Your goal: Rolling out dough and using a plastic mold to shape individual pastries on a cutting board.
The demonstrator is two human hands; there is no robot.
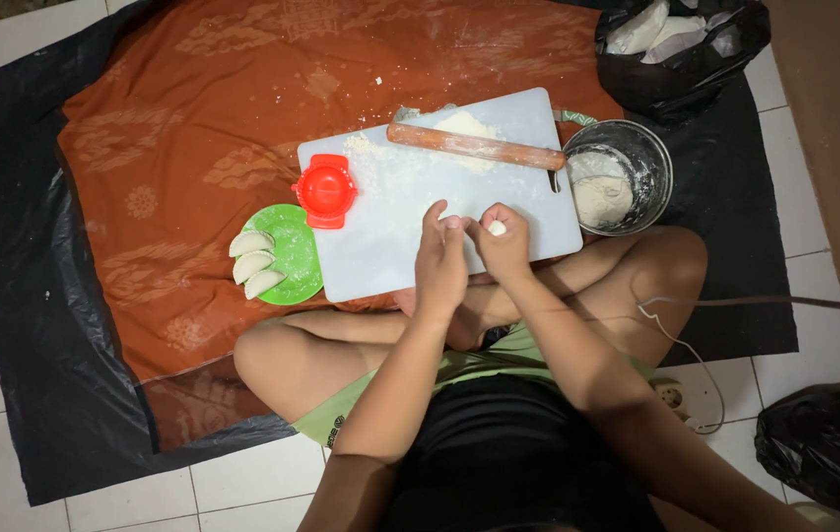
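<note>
Head view is looking straight down on a seated person working over a floor spread. A black plastic sheet is lying on the tiles, with an orange patterned cloth covering most of it and carrying scattered flour. A white cutting board is sitting at the centre, its near edge resting by the crossed legs. At one o'clock of the board a black bag is holding pale lumps; at three o'clock a metal bowl is holding flour. A wooden rolling pin is lying across the far side of the board. At nine o'clock a red dumpling press is overlapping the board's edge, and a green plate just below it is carrying three folded dumplings. The small piece of dough is sitting at the near edge of the board, at six o'clock of the pin. The right hand is curling closed around that dough, knuckles up, wrist bent inward. The left hand is lying beside it, fingers extended forward and touching the right hand's fingertips; whether it is also pinching the dough cannot be told. Judged risks: the dough is being worked over the board's near edge, so it could be slipping into the lap; the press, half off the board, could be tipping if nudged.
</note>
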